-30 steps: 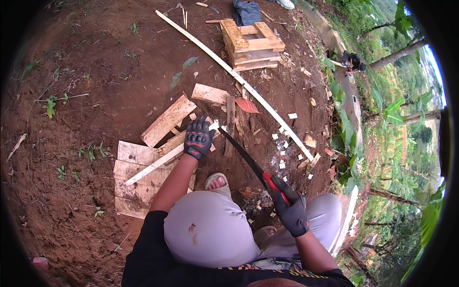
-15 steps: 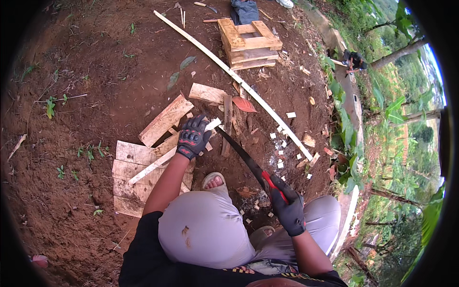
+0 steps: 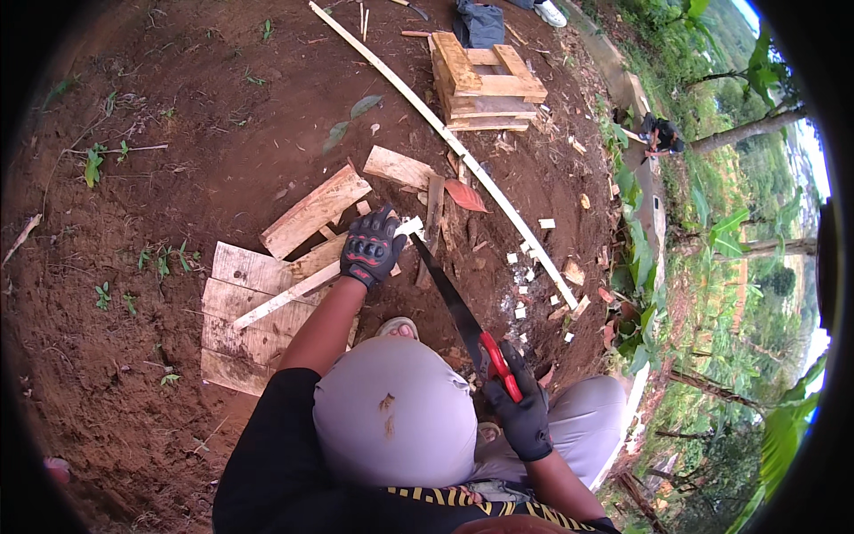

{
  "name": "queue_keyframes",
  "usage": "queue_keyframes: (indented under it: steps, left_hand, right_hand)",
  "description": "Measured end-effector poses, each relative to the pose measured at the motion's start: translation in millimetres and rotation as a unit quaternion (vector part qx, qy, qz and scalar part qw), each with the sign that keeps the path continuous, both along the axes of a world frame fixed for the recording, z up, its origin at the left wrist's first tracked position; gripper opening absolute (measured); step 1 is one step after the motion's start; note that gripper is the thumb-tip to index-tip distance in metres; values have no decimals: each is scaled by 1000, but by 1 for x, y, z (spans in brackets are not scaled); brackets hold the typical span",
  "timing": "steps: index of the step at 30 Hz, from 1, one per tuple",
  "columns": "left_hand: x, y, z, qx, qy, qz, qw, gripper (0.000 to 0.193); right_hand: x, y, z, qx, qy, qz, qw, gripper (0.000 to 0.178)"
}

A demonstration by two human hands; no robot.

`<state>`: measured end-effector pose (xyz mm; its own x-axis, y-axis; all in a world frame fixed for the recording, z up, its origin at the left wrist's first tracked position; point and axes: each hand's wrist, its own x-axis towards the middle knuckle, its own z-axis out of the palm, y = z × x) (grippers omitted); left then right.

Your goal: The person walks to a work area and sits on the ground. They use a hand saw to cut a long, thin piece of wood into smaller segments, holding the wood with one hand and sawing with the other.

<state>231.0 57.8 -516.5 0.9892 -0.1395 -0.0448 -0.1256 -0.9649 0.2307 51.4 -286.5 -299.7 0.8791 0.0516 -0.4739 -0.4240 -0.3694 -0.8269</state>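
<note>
My gloved left hand (image 3: pixel 372 247) presses down round a thin pale wooden strip (image 3: pixel 283 300) near its far right end. Under the strip lie wood blocks and a flat panel of boards (image 3: pixel 233 325). In my right hand (image 3: pixel 519 400), also in a black glove, is the red handle of a hand saw (image 3: pixel 455 303). The saw's dark blade runs up and left, its tip by the strip's end, just right of my left hand. Whether the teeth touch the wood I cannot tell.
A long pale strip (image 3: pixel 480 178) lies diagonally across the dirt. Small cut squares (image 3: pixel 521 313) are scattered to the right. Beyond stand a stacked wooden frame (image 3: pixel 489 84) and a dark bag (image 3: pixel 480 25). Loose blocks (image 3: pixel 316 211) lie ahead; another person (image 3: pixel 662 133) sits far right.
My right hand has moved down and slightly left, drawing the saw back toward me. My left hand still holds the strip. The whole view has shifted a little.
</note>
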Motion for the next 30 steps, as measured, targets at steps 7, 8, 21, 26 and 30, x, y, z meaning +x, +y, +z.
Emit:
queue_keyframes:
  steps: [7,8,21,26,30]
  left_hand:
    - [-3,0,1,11,-13,6,1000,49]
    - [-2,-2,2,12,-17,4,1000,49]
    - [0,-3,-1,35,-16,4,999,48]
    - [-5,-1,-1,43,-11,7,999,48]
    - [-3,-1,-2,54,-17,-3,998,51]
  right_hand:
    - [22,-8,23,-12,6,-100,995,45]
    - [31,-3,28,-34,-32,-68,997,46]
    - [82,53,-17,-32,-124,78,989,44]
    - [70,38,5,-85,-152,118,978,49]
    - [67,29,26,-86,-178,132,971,48]
